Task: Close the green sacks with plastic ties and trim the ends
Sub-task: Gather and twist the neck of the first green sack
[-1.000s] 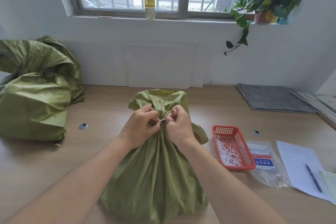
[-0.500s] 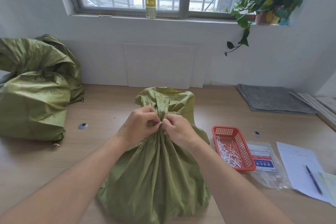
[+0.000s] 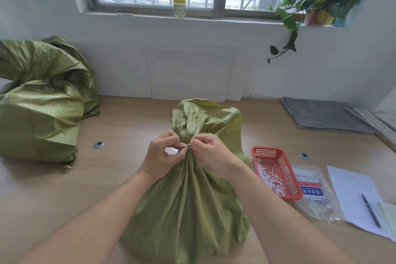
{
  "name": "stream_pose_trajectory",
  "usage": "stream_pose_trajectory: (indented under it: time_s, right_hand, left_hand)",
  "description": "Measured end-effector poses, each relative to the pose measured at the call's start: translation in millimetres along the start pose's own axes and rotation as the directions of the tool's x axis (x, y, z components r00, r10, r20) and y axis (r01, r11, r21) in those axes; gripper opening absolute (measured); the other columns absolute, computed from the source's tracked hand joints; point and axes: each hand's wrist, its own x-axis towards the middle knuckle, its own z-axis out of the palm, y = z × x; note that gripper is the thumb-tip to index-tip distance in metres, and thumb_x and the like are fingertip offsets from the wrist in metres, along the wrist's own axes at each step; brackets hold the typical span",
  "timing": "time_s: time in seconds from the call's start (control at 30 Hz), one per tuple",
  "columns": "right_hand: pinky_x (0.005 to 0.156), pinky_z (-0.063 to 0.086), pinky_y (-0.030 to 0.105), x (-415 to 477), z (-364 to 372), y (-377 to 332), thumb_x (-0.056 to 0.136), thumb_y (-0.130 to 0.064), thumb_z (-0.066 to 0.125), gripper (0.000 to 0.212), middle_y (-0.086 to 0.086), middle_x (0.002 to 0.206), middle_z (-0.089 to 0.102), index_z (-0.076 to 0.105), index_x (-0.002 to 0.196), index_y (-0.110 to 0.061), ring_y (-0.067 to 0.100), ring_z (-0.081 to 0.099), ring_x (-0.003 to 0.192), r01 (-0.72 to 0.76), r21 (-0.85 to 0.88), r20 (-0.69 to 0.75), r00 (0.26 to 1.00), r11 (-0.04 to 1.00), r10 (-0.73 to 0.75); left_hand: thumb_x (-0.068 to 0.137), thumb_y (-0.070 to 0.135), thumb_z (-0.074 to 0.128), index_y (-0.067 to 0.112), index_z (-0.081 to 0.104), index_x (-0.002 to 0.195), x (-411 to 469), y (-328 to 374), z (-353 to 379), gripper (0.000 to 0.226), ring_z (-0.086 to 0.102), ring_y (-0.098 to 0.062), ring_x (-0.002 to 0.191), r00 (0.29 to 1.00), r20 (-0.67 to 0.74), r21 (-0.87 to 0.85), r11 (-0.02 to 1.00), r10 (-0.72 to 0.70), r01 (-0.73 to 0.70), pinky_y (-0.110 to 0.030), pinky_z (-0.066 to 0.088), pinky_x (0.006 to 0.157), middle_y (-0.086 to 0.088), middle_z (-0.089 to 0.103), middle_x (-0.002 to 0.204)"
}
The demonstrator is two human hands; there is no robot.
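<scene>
A filled green sack (image 3: 188,203) stands on the wooden table (image 3: 120,167) right in front of me, its neck gathered and its mouth flaring above. My left hand (image 3: 162,161) and my right hand (image 3: 211,155) meet at the neck from either side. Both pinch a thin white plastic tie (image 3: 186,146) wrapped around the gathered cloth; only a short bit of it shows between my fingertips. A loop of the tie shows white inside my left hand's curl. More green sacks (image 3: 40,100) lie heaped at the left.
A red mesh basket (image 3: 276,169) with several white tie offcuts sits to the right of the sack. Beside it lie a clear packet of ties (image 3: 312,195), papers with a pen (image 3: 370,210) and a grey mat (image 3: 325,115). Bottle and plant stand on the windowsill.
The sack's neck has been drawn tighter and its mouth stands taller and further right. My hands have shifted slightly, still pinching the tie at the neck.
</scene>
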Motion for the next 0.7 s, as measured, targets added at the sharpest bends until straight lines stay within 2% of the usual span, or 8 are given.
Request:
stream_pose_trajectory:
  time_s: [0.13,0.2,0.4,0.47,0.53,0.57,0.63,0.7]
  right_hand:
    - [0.045,0.015,0.026,0,0,3,0.094,-0.005,0.05,0.018,-0.005,0.056,0.029,0.052,0.077,-0.009,0.011,0.02,0.048,0.003,0.038,-0.019,1.0,0.999,-0.002]
    - [0.049,0.013,0.032,-2,-1,5,0.095,-0.005,0.05,0.02,-0.005,0.055,0.029,0.051,0.076,-0.009,0.012,0.019,0.049,0.004,0.049,-0.01,1.0,0.999,-0.003]
    - [0.054,0.013,0.04,-5,-4,15,0.094,-0.009,0.05,0.025,-0.003,0.057,0.033,0.048,0.07,-0.013,0.013,0.023,0.051,-0.031,-0.005,-0.011,0.999,0.999,0.031]
    - [0.048,0.019,0.033,-4,-9,14,0.093,-0.012,0.05,0.023,0.002,0.056,0.04,0.05,0.07,-0.012,0.013,0.028,0.047,-0.048,-0.059,-0.038,0.998,0.997,0.046]
    - [0.047,0.032,0.031,-1,-12,12,0.093,-0.017,0.05,0.024,0.016,0.061,0.055,0.057,0.071,-0.009,0.017,0.042,0.047,-0.055,-0.091,-0.118,0.992,0.994,0.044]
    - [0.051,0.04,0.032,1,-12,14,0.094,-0.021,0.051,0.027,0.018,0.069,0.064,0.059,0.072,-0.008,0.019,0.052,0.053,-0.052,-0.1,-0.181,0.983,0.994,0.033]
    - [0.069,0.052,0.035,5,-12,19,0.097,-0.037,0.047,0.039,0.006,0.082,0.074,0.066,0.078,-0.008,0.018,0.066,0.072,-0.053,-0.127,-0.311,0.95,0.991,0.011]
    - [0.086,0.055,0.043,6,-10,23,0.093,-0.058,0.037,0.054,-0.003,0.092,0.075,0.073,0.087,-0.019,0.018,0.07,0.091,-0.063,-0.082,-0.407,0.913,0.995,0.024]
  left_hand:
    - [0.082,0.021,0.075,0.005,0.067,0.075,-1,-1,7,0.019,0.07,-0.029,0.08,0.998,-0.001,-0.082,0.995,-0.059,0.059,-0.042,0.063,0.079,-0.006,0.061,0.086]
    - [0.083,0.022,0.075,0.005,0.067,0.075,-2,-4,9,0.02,0.071,-0.029,0.081,0.997,0.008,-0.111,0.991,-0.072,0.072,-0.039,0.063,0.082,-0.007,0.061,0.087]
    - [0.083,-0.002,0.08,0.005,0.066,0.077,-9,-12,15,0.017,0.073,-0.022,0.084,0.996,0.059,-0.059,0.996,-0.065,0.069,-0.028,0.061,0.083,-0.009,0.061,0.087]
    - [0.084,-0.002,0.08,0.007,0.069,0.078,-8,-8,17,0.016,0.072,-0.018,0.084,0.994,0.083,-0.042,0.996,-0.069,0.073,-0.024,0.06,0.08,-0.007,0.063,0.088]
    - [0.084,0.003,0.082,0.012,0.073,0.082,-5,-4,19,0.012,0.071,-0.016,0.086,0.984,0.107,-0.032,0.988,-0.144,0.149,-0.029,0.062,0.082,-0.004,0.066,0.091]
    - [0.084,0.007,0.082,0.017,0.075,0.085,-4,-1,19,0.012,0.07,-0.014,0.088,0.974,0.12,-0.025,0.98,-0.194,0.199,-0.031,0.061,0.084,-0.001,0.067,0.093]
    - [0.084,0.014,0.077,0.026,0.075,0.09,-3,7,21,0.013,0.068,-0.01,0.093,0.951,0.127,-0.032,0.957,-0.283,0.289,-0.033,0.058,0.087,0.003,0.067,0.098]
    - [0.085,0.026,0.065,0.026,0.076,0.095,0,18,21,0.015,0.066,-0.011,0.098,0.913,0.091,-0.121,0.906,-0.397,0.405,-0.034,0.055,0.088,0.002,0.068,0.106]
